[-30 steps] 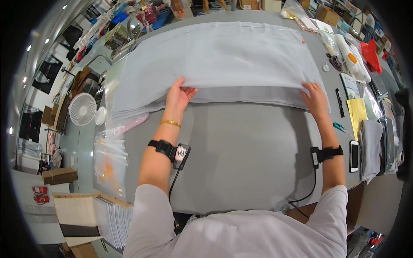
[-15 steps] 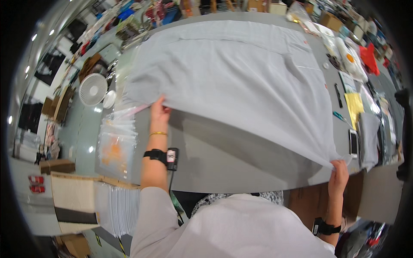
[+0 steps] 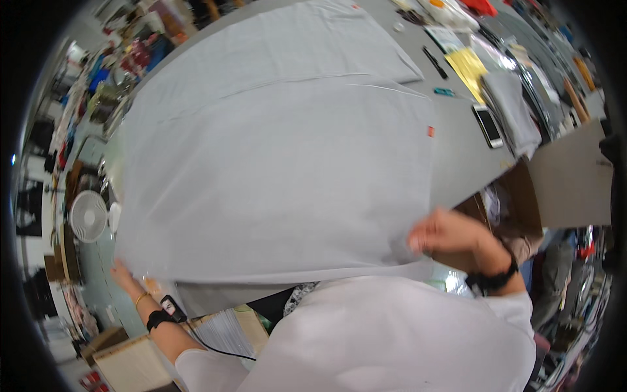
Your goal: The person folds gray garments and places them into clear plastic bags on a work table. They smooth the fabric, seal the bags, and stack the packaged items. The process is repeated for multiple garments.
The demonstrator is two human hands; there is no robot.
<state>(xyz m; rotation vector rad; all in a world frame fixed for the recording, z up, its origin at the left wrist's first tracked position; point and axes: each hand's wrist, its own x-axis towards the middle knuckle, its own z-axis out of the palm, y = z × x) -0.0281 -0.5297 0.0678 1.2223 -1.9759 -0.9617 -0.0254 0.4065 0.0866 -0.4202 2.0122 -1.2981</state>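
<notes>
A large light grey cloth covers most of the table, its front edge lying close to my body. A small red tag shows at its right edge. At the cloth's near left corner, the fingers of my left hand are closed on the edge, partly hidden. My right hand is over the near right part of the cloth, beside its right edge. Its fingers look curled, but motion blurs them, and whether they grip any fabric does not show.
Right of the cloth lie a phone, a black pen-like tool, a small teal tool, a yellow sheet and a folded grey cloth. An open cardboard box stands off the right edge. A white fan is at left.
The cloth's near edge has come toward me, covering the bare tabletop. My left hand has moved left and nearer; my right hand has moved left. The view has turned.
</notes>
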